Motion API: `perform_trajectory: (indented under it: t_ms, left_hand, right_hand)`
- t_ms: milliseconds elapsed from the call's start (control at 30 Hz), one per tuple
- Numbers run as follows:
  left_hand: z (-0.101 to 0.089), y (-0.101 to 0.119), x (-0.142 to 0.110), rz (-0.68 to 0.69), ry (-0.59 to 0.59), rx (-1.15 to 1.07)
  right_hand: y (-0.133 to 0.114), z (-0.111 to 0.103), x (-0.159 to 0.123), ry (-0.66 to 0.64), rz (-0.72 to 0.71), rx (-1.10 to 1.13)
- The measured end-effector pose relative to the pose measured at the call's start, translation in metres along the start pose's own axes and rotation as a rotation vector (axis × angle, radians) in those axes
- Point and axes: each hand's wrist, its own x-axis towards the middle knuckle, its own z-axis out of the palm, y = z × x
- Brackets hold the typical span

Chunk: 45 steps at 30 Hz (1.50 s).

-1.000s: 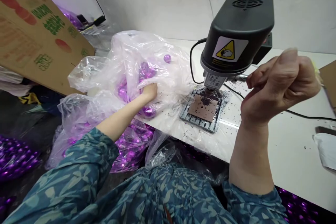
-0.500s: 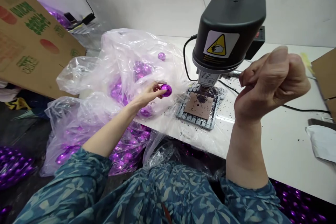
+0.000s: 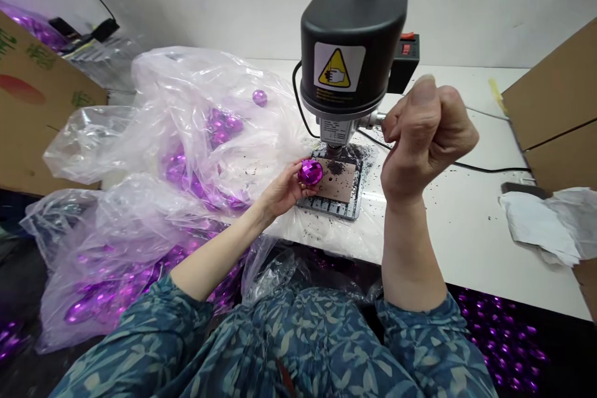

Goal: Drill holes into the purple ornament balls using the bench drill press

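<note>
A shiny purple faceted mirror-ball bauble (image 3: 311,171) is pinched in the fingertips of my left hand (image 3: 285,189), just over the left edge of a metal base plate (image 3: 347,209). On that plate lies a brown square board (image 3: 342,186) with a small dark hole, strewn with dark shavings. Above it stands a black bench drill press (image 3: 349,43) with a yellow hand-warning label. My right hand (image 3: 426,137) is closed in a fist at the lever (image 3: 373,120) on the machine's right side; the lever's grip is hidden inside the fingers.
Clear plastic bags (image 3: 186,87) with purple baubles spread over the left of the white table (image 3: 476,230). One loose bauble (image 3: 260,97) lies on the plastic. Cardboard boxes (image 3: 555,93) stand at right and left. A black cable and white wrapping (image 3: 536,224) lie at right.
My left hand has carried the bauble rightward from the plastic bags to the edge of the base plate. My right hand stays closed at the lever. The whole view has shifted to the right.
</note>
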Motion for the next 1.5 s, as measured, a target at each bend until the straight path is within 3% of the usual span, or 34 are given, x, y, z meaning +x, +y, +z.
perform_trajectory:
  t_ms: [133, 233, 533, 633, 833, 1167, 1500]
  left_hand:
    - [0.000, -0.011, 0.006, 0.134, 0.009, 0.197]
    - [-0.001, -0.013, 0.011, 0.232, 0.070, 0.363]
    - [-0.007, -0.002, 0.028, 0.287, 0.007, 0.412]
    - [-0.010, -0.002, 0.034, 0.314, -0.005, 0.575]
    - [-0.007, -0.007, 0.039, 0.507, -0.041, 0.795]
    - [-0.004, -0.025, 0.055, 0.548, -0.048, 0.775]
    - [0.006, -0.035, 0.042, 0.607, -0.063, 0.756]
  right_hand:
    - [0.000, -0.001, -0.002, -0.011, -0.009, -0.029]
    - [-0.001, -0.001, -0.003, -0.040, 0.005, -0.191]
    - [-0.007, -0.002, -0.005, -0.063, 0.057, -0.266]
    - [-0.005, -0.002, -0.006, -0.045, 0.075, -0.232]
    - [0.001, -0.004, -0.006, -0.017, 0.030, 0.017]
    - [-0.005, -0.005, -0.008, -0.031, 0.119, -0.076]
    - [-0.003, -0.005, -0.010, -0.026, 0.081, -0.046]
